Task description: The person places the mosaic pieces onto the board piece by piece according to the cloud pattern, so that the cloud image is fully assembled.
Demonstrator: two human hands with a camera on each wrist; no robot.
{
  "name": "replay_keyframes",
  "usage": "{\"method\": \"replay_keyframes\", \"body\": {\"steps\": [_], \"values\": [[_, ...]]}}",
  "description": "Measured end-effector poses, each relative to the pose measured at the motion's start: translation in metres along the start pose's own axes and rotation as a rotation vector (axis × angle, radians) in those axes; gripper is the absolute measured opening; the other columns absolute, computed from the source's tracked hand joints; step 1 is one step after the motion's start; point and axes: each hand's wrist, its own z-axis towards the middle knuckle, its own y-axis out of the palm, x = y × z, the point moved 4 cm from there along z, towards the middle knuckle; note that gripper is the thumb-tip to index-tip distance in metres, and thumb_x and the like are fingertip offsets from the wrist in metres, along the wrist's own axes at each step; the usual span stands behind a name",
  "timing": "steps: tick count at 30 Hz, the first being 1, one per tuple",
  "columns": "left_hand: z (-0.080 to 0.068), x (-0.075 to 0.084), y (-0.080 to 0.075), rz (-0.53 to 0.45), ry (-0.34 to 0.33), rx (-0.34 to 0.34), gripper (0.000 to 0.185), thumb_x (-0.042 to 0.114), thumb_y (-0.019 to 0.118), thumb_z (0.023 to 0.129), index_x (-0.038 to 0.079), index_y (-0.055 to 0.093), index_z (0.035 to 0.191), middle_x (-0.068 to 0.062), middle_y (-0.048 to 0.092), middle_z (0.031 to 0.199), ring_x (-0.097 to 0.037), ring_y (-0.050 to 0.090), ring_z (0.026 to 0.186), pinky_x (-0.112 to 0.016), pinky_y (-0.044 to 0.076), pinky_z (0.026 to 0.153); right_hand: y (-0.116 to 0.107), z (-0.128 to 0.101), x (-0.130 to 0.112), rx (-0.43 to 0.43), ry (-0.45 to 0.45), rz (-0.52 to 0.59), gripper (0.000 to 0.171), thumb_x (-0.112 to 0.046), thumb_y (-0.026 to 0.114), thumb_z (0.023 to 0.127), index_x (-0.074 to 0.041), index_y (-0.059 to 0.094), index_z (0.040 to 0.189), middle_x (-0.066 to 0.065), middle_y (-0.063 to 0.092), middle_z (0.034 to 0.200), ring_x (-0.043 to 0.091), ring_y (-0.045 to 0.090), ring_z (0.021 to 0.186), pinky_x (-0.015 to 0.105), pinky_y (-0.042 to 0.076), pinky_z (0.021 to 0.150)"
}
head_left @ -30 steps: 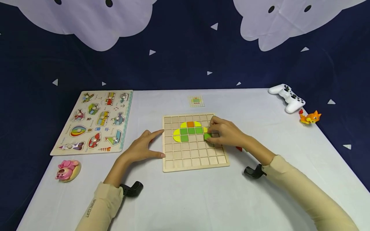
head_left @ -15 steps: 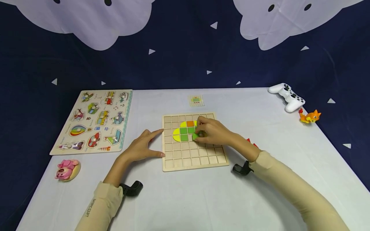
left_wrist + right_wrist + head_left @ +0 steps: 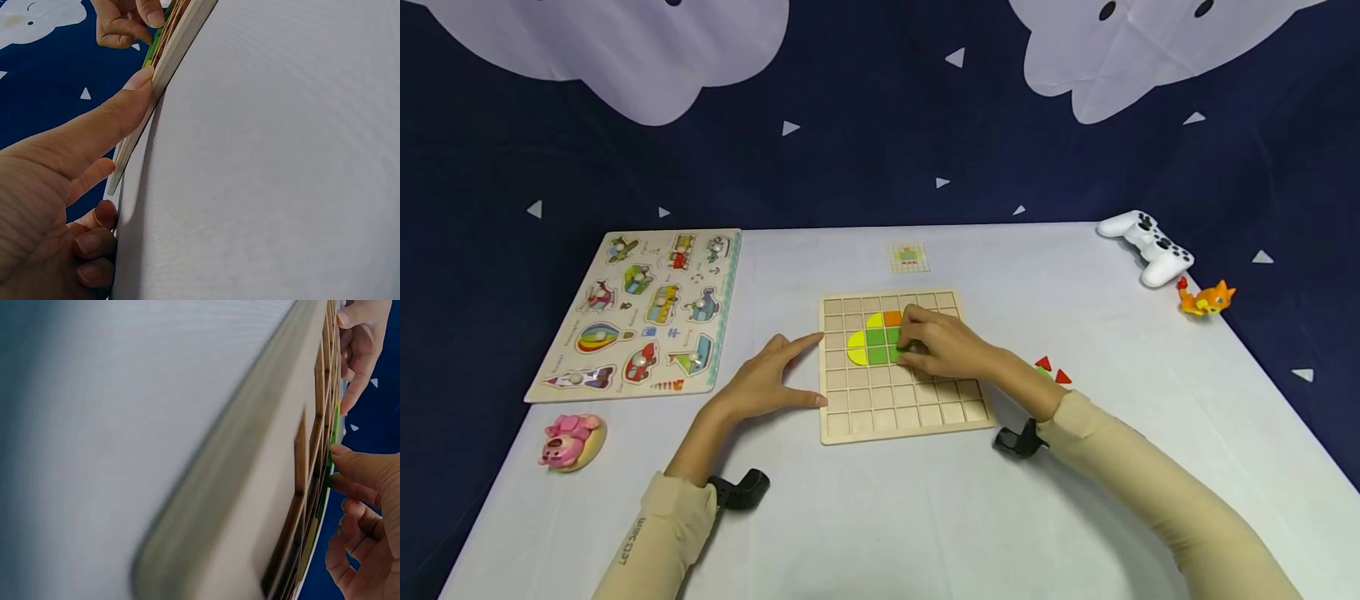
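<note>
Partly covered green square: pinched between thumb and finger of the right hand, at the lower right of the green that shows; the fingers mask its right side, so whether it sits flat in its cell cannot be told.
Left hand: loose, holding nothing, thumb and forefinger spread against the left edge of the grid board.
Pattern on the grid: orange square and yellow pieces show; the area just right of them is behind the right hand.
Wrist views: board nearly edge-on, coloured pieces reduced to thin strips.
Small card: beyond the board, its picture too small to read in detail.
Red triangles: two, near the right forearm; a green piece beside them shows only in part.
Sleeves: cut off at the bottom.
Cloud shapes: trimmed by the top edge.
</note>
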Motion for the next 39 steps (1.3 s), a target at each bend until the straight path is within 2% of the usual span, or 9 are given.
{"method": "replay_keyframes", "body": {"steps": [4, 8, 15, 22, 28, 32, 39], "values": [[0.0, 0.001, 0.0, -0.002, -0.003, -0.001, 0.099, 0.044, 0.088, 0.07, 0.023, 0.039, 0.154, -0.006, 0.038, 0.096, -0.02, 0.037, 0.079, -0.034, 0.031, 0.069, 0.0, 0.001, -0.001, -0.02, 0.026, 0.028, 0.012, -0.018, 0.075, 0.089, -0.007, 0.073, 0.091, 0.002, 0.057, 0.097, 0.013, 0.054, 0.08, 0.027, 0.049, 0.074], [0.0, 0.0, 0.0, -0.004, -0.009, -0.003, 0.099, 0.044, 0.088, 0.07, 0.022, 0.039, 0.154, -0.006, 0.039, 0.096, -0.02, 0.039, 0.08, -0.034, 0.032, 0.07, -0.001, 0.001, -0.002, -0.031, 0.038, 0.002, 0.014, -0.02, 0.075, 0.089, -0.007, 0.075, 0.093, 0.002, 0.057, 0.097, 0.014, 0.055, 0.08, 0.028, 0.049, 0.074], [0.0, 0.0, 0.002, 0.0, -0.008, -0.006, 0.1, 0.044, 0.088, 0.071, 0.021, 0.038, 0.154, -0.006, 0.038, 0.095, -0.02, 0.037, 0.079, -0.034, 0.031, 0.069, -0.013, -0.012, -0.001, 0.012, 0.052, -0.058, 0.029, -0.027, 0.077, 0.087, -0.007, 0.075, 0.108, 0.004, 0.056, 0.099, 0.014, 0.049, 0.079, 0.031, 0.044, 0.071], [0.0, -0.002, 0.001, 0.009, 0.004, 0.003, 0.099, 0.045, 0.087, 0.07, 0.021, 0.039, 0.154, -0.006, 0.038, 0.095, -0.019, 0.036, 0.078, -0.033, 0.03, 0.067, -0.031, -0.047, 0.013, 0.047, 0.084, -0.032, 0.026, -0.022, 0.079, 0.085, -0.008, 0.076, 0.106, 0.001, 0.057, 0.1, 0.018, 0.056, 0.082, 0.032, 0.048, 0.072], [-0.001, -0.002, 0.001, 0.007, 0.007, 0.003, 0.099, 0.045, 0.087, 0.071, 0.021, 0.039, 0.154, -0.005, 0.037, 0.095, -0.019, 0.034, 0.076, -0.033, 0.029, 0.066, -0.045, -0.085, 0.032, 0.041, 0.171, -0.05, 0.025, -0.021, 0.08, 0.083, -0.009, 0.077, 0.105, 0.003, 0.058, 0.1, 0.018, 0.055, 0.084, 0.036, 0.049, 0.073], [0.0, -0.001, 0.001, 0.007, 0.011, -0.002, 0.098, 0.044, 0.087, 0.071, 0.021, 0.039, 0.154, -0.005, 0.038, 0.095, -0.019, 0.034, 0.076, -0.033, 0.029, 0.066, -0.052, -0.11, 0.041, 0.047, 0.192, -0.081, 0.024, -0.02, 0.082, 0.082, -0.01, 0.077, 0.104, 0.001, 0.058, 0.098, 0.015, 0.054, 0.079, 0.031, 0.047, 0.07], [0.0, -0.001, 0.0, 0.003, 0.007, -0.007, 0.099, 0.045, 0.087, 0.071, 0.022, 0.038, 0.154, -0.006, 0.037, 0.094, -0.02, 0.034, 0.076, -0.034, 0.029, 0.066, -0.062, -0.146, 0.048, 0.101, 0.173, -0.144, 0.028, -0.012, 0.083, 0.078, -0.007, 0.076, 0.105, -0.001, 0.056, 0.094, 0.01, 0.05, 0.073, 0.024, 0.041, 0.062]]}}
